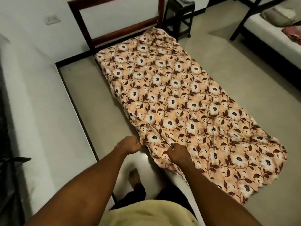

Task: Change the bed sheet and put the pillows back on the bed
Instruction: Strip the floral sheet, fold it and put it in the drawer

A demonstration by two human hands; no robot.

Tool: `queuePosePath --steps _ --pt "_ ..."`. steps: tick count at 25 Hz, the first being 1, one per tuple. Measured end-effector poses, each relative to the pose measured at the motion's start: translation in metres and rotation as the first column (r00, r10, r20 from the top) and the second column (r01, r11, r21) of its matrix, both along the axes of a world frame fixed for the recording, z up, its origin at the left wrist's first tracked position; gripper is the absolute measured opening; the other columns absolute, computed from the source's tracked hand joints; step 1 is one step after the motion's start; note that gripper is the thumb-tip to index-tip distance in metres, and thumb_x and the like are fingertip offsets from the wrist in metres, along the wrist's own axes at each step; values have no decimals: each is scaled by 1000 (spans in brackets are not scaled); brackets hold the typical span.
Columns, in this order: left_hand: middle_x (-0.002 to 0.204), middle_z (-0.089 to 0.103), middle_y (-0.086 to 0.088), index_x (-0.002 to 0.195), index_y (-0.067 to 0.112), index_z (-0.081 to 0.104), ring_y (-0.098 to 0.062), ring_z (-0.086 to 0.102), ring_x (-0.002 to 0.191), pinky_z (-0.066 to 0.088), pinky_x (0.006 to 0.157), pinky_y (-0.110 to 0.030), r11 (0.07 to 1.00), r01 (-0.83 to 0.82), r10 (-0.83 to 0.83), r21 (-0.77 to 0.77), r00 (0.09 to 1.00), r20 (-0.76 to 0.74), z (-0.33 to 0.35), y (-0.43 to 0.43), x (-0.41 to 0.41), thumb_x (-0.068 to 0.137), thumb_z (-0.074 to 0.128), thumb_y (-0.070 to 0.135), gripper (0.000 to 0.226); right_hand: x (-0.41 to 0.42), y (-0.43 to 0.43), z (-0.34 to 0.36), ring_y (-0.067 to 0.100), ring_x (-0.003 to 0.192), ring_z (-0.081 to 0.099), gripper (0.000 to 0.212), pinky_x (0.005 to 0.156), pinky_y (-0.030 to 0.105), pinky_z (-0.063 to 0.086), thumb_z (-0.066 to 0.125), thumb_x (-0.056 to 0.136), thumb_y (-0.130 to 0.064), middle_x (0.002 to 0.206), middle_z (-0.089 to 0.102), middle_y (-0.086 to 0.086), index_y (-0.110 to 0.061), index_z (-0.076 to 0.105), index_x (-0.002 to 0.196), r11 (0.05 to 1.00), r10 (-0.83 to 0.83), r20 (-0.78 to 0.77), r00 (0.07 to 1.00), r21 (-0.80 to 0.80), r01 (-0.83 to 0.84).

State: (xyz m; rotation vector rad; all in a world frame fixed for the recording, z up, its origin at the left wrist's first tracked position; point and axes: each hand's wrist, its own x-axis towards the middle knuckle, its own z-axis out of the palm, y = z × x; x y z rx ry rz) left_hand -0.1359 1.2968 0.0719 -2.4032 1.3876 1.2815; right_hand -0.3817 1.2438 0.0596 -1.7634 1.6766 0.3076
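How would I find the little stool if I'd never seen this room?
Start at the flowery sheet and follow it up to the wooden headboard. The stool stands just right of that. It's the only small black thing on legs.

- Room type: bedroom holding more than one bed.
- Narrow single bed under a peach floral-print fabric sheet (179, 98); dark red-brown wooden headboard frame (117, 30) against the white wall.
- Second bed, white mattress (268, 39), with a grey pillow (280, 18).
- Small black wooden side table (180, 15); white wall switch plate (52, 19); beige floor (236, 51).
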Motion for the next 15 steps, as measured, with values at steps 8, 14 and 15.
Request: queuePosePath --steps 8,14,15 --pt "123 66 -5 119 23 62 -28 64 109 54 96 -37 995 -102 103 -12 993 53 1 -63 197 93 62 43 33 224 -98 23 26 104 65 35 88 36 53 46 100 -43 112 71 4 -20 70 113 966 235 19 972 -117 -232" --pt "120 65 -4 122 20 61 -24 63 108 54 98 -39 988 -154 153 14 988 32 -18 -145 330 97 62 40 32 358 -194 -2 24 98 67 36 84 36 56 48 96 -46 108 72 2 -21 70 111 963 259 3 966 -71 -258" --pt "118 65 -4 121 18 62 -23 63 107 55 98 -39 988 -155 154 17 988 32 -22 -163 356 96 63 38 32 380 -214 -6 24 98 66 35 84 36 55 49 97 -47 107 72 1 -22 70 111 964 260 0 966 -52 -259"
